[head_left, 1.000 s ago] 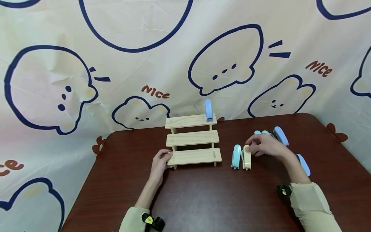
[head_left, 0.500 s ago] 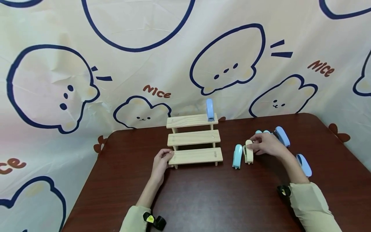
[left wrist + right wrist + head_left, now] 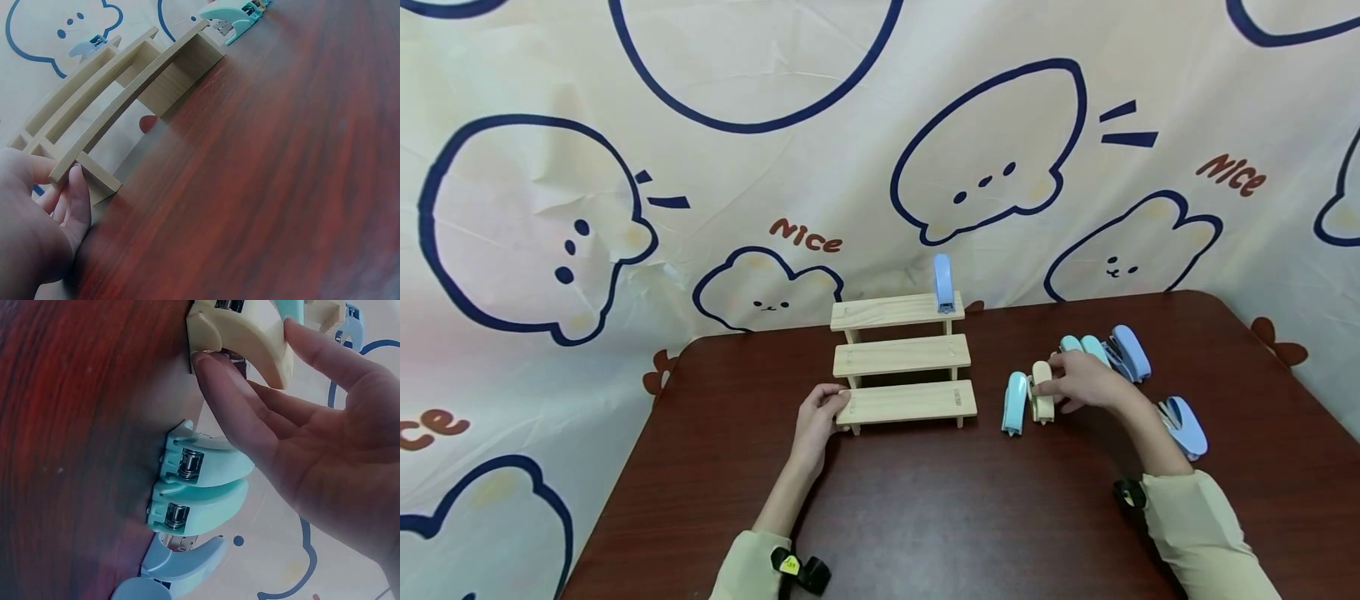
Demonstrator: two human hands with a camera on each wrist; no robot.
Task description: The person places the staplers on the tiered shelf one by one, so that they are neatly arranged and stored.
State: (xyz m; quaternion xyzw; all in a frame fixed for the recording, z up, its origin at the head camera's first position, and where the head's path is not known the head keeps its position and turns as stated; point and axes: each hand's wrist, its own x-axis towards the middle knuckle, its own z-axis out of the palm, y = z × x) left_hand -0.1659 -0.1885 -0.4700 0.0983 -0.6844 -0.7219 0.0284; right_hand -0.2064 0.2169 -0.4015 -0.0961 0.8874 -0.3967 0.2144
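My left hand [image 3: 814,421] grips the left end of the lowest step of a three-tier wooden stand [image 3: 906,403]; the left wrist view shows thumb and fingers about the board's end [image 3: 65,169]. A cream stapler [image 3: 1042,392] stands on the table right of the stand, pinched between thumb and fingers of my right hand [image 3: 1086,379]. In the right wrist view, the thumb lies on the cream stapler's [image 3: 265,337] edge and a fingertip touches its other side. Close on its left stands a turquoise stapler [image 3: 1014,404]. On the top step a blue stapler [image 3: 943,283] stands at the right end.
Behind my right hand are two turquoise staplers [image 3: 209,465] side by side, with a blue stapler [image 3: 1127,354] beside them. Another blue stapler [image 3: 1183,427] lies by my right forearm. A printed cloth [image 3: 865,183] hangs behind the brown table [image 3: 925,517].
The cream stapler has moved back a little, away from me, with my right hand on it. Lately the right hand has sunk slightly, showing more of the turquoise staplers. My left hand stays put.
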